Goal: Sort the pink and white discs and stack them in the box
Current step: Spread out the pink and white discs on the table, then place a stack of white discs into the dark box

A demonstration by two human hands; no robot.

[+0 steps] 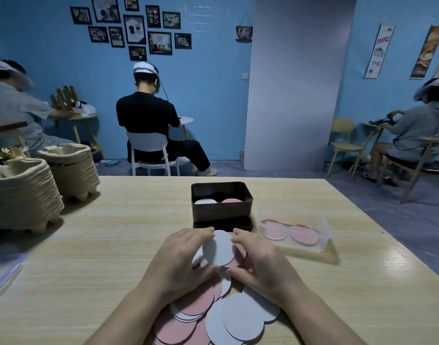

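A loose pile of pink and white discs lies on the wooden table right in front of me. My left hand and my right hand both grip a white disc, tilted up above the pile, one hand on each side of it. Just behind it stands the dark brown box, open on top. Inside it a white disc lies on the left and a pink disc on the right.
A clear plastic box holding pink discs stands to the right of the brown box. Two stacks of paper pulp trays fill the table's left side. Three seated people work at small tables further back.
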